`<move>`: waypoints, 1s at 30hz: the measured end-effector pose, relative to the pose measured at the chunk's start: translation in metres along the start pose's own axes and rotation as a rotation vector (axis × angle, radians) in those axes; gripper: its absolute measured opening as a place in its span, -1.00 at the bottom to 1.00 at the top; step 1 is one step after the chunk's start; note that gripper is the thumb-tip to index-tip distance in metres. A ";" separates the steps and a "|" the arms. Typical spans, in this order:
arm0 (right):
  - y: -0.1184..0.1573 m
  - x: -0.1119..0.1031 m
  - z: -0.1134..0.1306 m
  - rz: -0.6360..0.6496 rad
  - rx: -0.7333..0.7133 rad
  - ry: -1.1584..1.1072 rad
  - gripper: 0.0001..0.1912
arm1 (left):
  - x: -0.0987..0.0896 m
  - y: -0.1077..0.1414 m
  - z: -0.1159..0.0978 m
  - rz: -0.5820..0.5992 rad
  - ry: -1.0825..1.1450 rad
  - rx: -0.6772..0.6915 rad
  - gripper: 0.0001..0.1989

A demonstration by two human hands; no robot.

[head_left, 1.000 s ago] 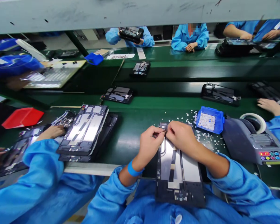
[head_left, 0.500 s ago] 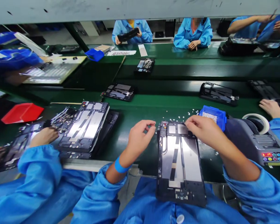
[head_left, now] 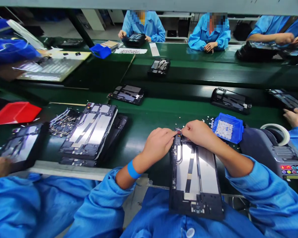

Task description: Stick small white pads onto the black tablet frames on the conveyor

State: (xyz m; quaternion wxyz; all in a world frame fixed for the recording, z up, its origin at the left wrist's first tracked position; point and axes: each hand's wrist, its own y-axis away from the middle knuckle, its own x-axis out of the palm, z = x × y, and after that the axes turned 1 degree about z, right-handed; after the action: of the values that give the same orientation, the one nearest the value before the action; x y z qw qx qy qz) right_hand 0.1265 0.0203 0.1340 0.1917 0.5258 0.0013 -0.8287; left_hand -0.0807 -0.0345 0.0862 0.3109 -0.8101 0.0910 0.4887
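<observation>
An opened tablet [head_left: 206, 172] with silver panels and black strips leans from the bench edge toward my lap. At its upper left corner, my left hand [head_left: 159, 142] has its fingers pressed together, the index fingertip beside a small red part [head_left: 179, 132]. My right hand [head_left: 198, 132] is closed in a pinch on the other side of that part, covering much of the tablet's top edge. Anything between the fingertips of either hand is too small or hidden to make out.
A blue bin [head_left: 239, 130] of small white pieces stands right, before a tape dispenser [head_left: 270, 148]. Left are stacked tablets [head_left: 89, 129], a heap of small cables [head_left: 64, 122] and a red tray [head_left: 16, 113]. A co-worker's hand [head_left: 0, 167] is far left. More tablets lie beyond.
My right hand has moved left along the tablet's top edge; my left hand has come right onto its corner, fingers closing. The co-worker's arm at left has drawn back from the cable heap.
</observation>
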 end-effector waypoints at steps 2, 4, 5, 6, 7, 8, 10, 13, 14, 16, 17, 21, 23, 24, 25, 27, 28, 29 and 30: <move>-0.001 0.001 0.002 -0.019 -0.012 0.073 -0.71 | 0.001 -0.001 0.000 0.019 -0.033 0.013 -0.69; -0.002 0.001 0.003 -0.019 -0.018 0.116 -0.71 | 0.001 -0.002 0.001 0.040 -0.064 0.024 -0.67; -0.002 0.002 0.003 -0.016 -0.019 0.124 -0.72 | 0.001 -0.003 0.001 0.052 -0.083 0.029 -0.67; -0.003 0.002 0.002 -0.011 -0.018 0.126 -0.72 | 0.001 -0.004 0.001 0.063 -0.105 0.036 -0.67; -0.003 0.002 0.001 -0.008 -0.014 0.127 -0.72 | 0.001 -0.004 0.001 0.074 -0.131 0.045 -0.67; -0.004 0.002 0.000 -0.010 -0.010 0.126 -0.73 | 0.000 -0.005 0.001 0.082 -0.159 0.057 -0.67; -0.004 0.003 -0.001 -0.019 -0.005 0.120 -0.74 | -0.002 -0.005 0.001 0.090 -0.219 0.088 -0.65; -0.003 0.004 -0.002 -0.043 -0.016 0.115 -0.73 | -0.006 -0.003 0.000 0.100 -0.274 0.128 -0.62; -0.002 0.005 -0.003 -0.049 -0.022 0.117 -0.72 | -0.008 -0.003 0.000 0.105 -0.283 0.139 -0.62; 0.000 0.006 -0.003 -0.055 -0.031 0.124 -0.70 | -0.010 -0.003 -0.001 0.114 -0.310 0.171 -0.64; 0.001 0.006 -0.003 -0.055 -0.033 0.125 -0.69 | -0.011 -0.003 -0.001 0.116 -0.332 0.188 -0.65; 0.004 0.007 -0.004 -0.053 -0.039 0.135 -0.67 | -0.014 -0.006 -0.001 0.103 -0.395 0.213 -0.68; 0.005 0.007 -0.004 -0.052 -0.048 0.141 -0.67 | -0.014 -0.008 -0.002 0.106 -0.412 0.225 -0.69; 0.006 0.007 -0.004 -0.049 -0.051 0.140 -0.67 | -0.014 -0.009 -0.003 0.116 -0.426 0.233 -0.69; 0.006 0.007 -0.005 -0.046 -0.054 0.138 -0.67 | -0.014 -0.009 -0.003 0.129 -0.443 0.239 -0.68; 0.008 0.006 -0.004 -0.037 -0.062 0.139 -0.67 | -0.015 -0.010 -0.005 0.153 -0.465 0.243 -0.67; 0.008 0.006 -0.004 -0.034 -0.066 0.144 -0.67 | -0.015 -0.010 -0.005 0.160 -0.469 0.243 -0.67; 0.009 0.007 -0.004 -0.034 -0.068 0.150 -0.67 | -0.016 -0.009 -0.005 0.162 -0.469 0.244 -0.66; 0.010 0.007 -0.004 -0.035 -0.072 0.158 -0.66 | -0.016 -0.009 -0.005 0.158 -0.468 0.247 -0.66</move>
State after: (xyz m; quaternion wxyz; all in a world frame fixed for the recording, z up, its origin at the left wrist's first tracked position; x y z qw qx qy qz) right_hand 0.1305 0.0097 0.1281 0.1952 0.5822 0.0554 -0.7873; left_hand -0.0807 -0.0329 0.1053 0.3807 -0.6214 0.1385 0.6707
